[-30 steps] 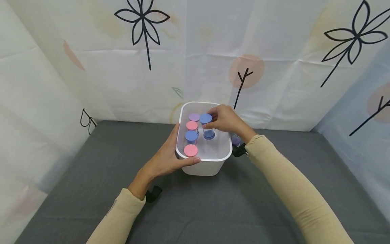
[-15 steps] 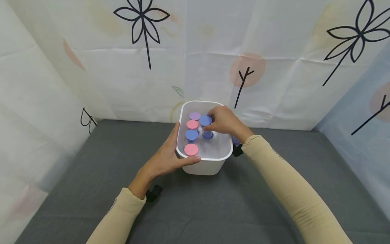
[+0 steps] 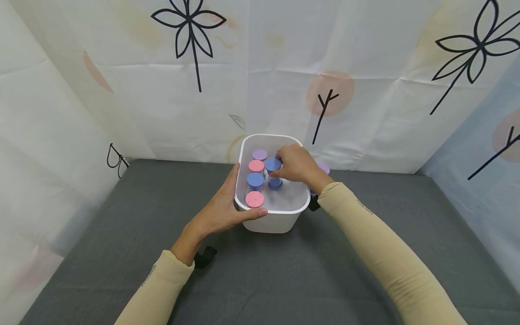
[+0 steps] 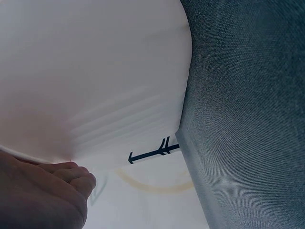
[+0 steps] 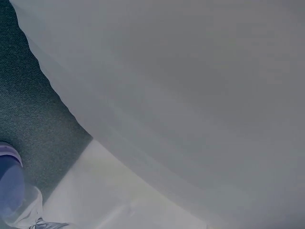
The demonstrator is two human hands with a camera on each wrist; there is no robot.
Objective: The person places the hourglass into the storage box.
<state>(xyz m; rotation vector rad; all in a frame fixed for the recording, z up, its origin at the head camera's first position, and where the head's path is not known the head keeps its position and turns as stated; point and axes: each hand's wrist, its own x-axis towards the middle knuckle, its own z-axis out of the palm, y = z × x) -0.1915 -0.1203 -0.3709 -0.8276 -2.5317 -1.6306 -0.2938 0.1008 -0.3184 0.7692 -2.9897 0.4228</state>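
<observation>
A white plastic bin (image 3: pixel 284 198) stands on the table. My left hand (image 3: pixel 221 212) grips its near left corner in the head view, thumb along the front rim and fingers down the left side. In the left wrist view those fingers (image 4: pixel 76 179) rest at the bin's edge. My right hand (image 3: pixel 298 164) reaches inside and pinches a small clear jar with a blue lid (image 3: pixel 273 164); a blue band shows at its lower end. Along the bin's left wall stand a purple-lidded jar (image 3: pixel 259 154), a pink-lidded jar (image 3: pixel 256 166), another blue-lidded jar (image 3: pixel 255 181) and a second pink-lidded jar (image 3: pixel 254 199).
Outside the bin on the right, a purple lid (image 3: pixel 323 167) shows behind my right wrist. The right wrist view has a clear jar with blue (image 5: pixel 12 186) at its left edge. Dark grey cloth (image 3: pixel 260 280) covers the table; a patterned white curtain (image 3: pixel 276 104) hangs behind.
My right hand has moved slightly down and toward me with the blue-lidded jar. The purple lid behind the right wrist has come into view. The left hand stays on the bin.
</observation>
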